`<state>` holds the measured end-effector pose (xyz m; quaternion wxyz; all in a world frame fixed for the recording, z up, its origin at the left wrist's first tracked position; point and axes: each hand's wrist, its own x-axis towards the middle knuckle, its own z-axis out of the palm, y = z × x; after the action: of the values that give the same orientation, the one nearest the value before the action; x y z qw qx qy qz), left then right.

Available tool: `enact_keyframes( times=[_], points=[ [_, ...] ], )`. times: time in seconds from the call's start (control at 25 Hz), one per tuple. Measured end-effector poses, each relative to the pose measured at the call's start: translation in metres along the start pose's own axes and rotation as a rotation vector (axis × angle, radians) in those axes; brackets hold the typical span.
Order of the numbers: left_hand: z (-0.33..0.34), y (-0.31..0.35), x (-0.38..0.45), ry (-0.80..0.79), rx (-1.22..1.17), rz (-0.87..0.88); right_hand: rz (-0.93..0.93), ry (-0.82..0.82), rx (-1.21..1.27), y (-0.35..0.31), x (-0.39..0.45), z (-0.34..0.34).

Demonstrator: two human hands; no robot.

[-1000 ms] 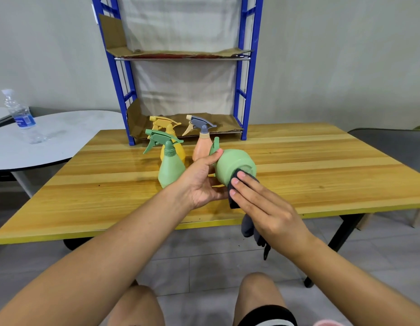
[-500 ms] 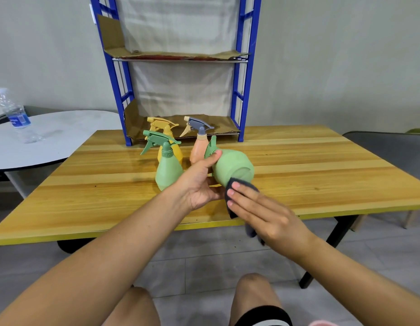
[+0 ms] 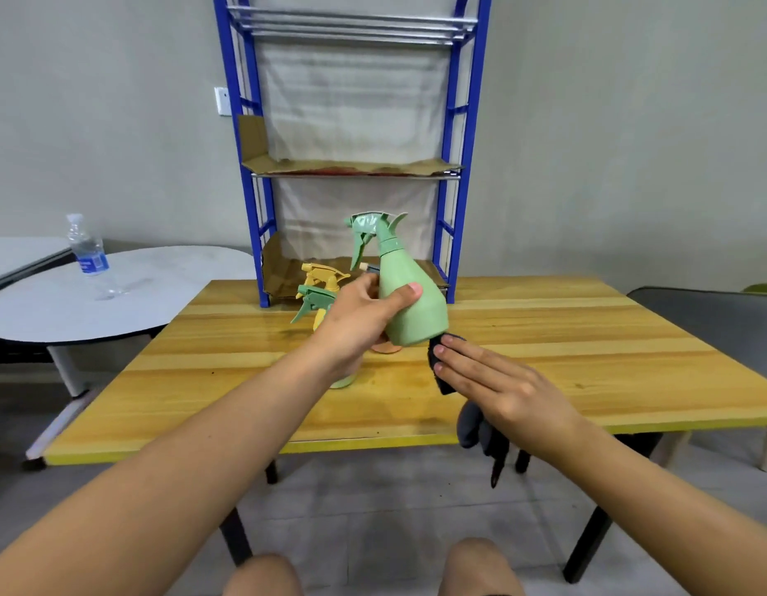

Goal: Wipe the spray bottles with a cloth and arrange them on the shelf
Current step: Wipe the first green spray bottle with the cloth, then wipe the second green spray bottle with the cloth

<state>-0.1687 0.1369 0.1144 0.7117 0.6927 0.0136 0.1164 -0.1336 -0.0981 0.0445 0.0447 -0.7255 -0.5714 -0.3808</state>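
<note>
My left hand (image 3: 364,320) grips a light green spray bottle (image 3: 409,303) upright above the wooden table (image 3: 566,350), nozzle pointing left. My right hand (image 3: 498,389) holds a dark cloth (image 3: 442,363) under its straight fingers; the cloth's tip touches the bottle's lower right edge and the rest hangs below the palm. Behind my left hand stand a yellow spray bottle (image 3: 321,275), a second green one (image 3: 315,298) and a peach one (image 3: 386,348), all partly hidden. The blue shelf (image 3: 452,165) stands at the table's back, with cardboard on its tiers.
A round white table (image 3: 128,294) with a clear water bottle (image 3: 87,251) stands to the left. A grey chair (image 3: 712,316) is at the right, beyond the wooden table's end. My knees show below the table's front edge.
My left hand has turned the green bottle from lying on its side to upright and lifted it. The cloth has slid from the bottle's base to its lower edge. The view has tilted up.
</note>
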Motion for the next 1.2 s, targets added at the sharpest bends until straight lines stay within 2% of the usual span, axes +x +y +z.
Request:
enact_keyframes(
  times=[0.12, 0.32, 0.52, 0.68, 0.84, 1.04, 1.12, 1.2],
  points=[
    [-0.026, 0.017, -0.019, 0.084, 0.105, 0.098, -0.033, 0.018, 0.002, -0.010, 0.027, -0.004],
    [-0.090, 0.016, -0.046, 0.230, 0.256, 0.145, -0.060, 0.004, 0.023, -0.036, 0.082, 0.008],
    [-0.164, -0.023, -0.057, 0.364, 0.500, 0.093, -0.182, -0.023, 0.082, -0.071, 0.149, 0.055],
    [-0.219, -0.060, -0.061, 0.526, 0.631, 0.026, -0.207, -0.135, 0.156, -0.101, 0.190, 0.110],
    [-0.262, -0.082, -0.062, 0.613, 0.654, 0.018, -0.142, -0.329, 0.235, -0.130, 0.224, 0.144],
    [-0.299, -0.101, -0.059, 0.644, 0.650, -0.018, 0.069, -0.622, 0.389, -0.161, 0.236, 0.186],
    [-0.305, -0.107, -0.058, 0.630, 0.677, -0.034, 0.170, -0.678, 0.475, -0.158, 0.232, 0.178],
    [-0.307, -0.113, -0.056, 0.602, 0.689, -0.028, 0.245, -0.677, 0.445, -0.151, 0.220, 0.166]
  ],
)
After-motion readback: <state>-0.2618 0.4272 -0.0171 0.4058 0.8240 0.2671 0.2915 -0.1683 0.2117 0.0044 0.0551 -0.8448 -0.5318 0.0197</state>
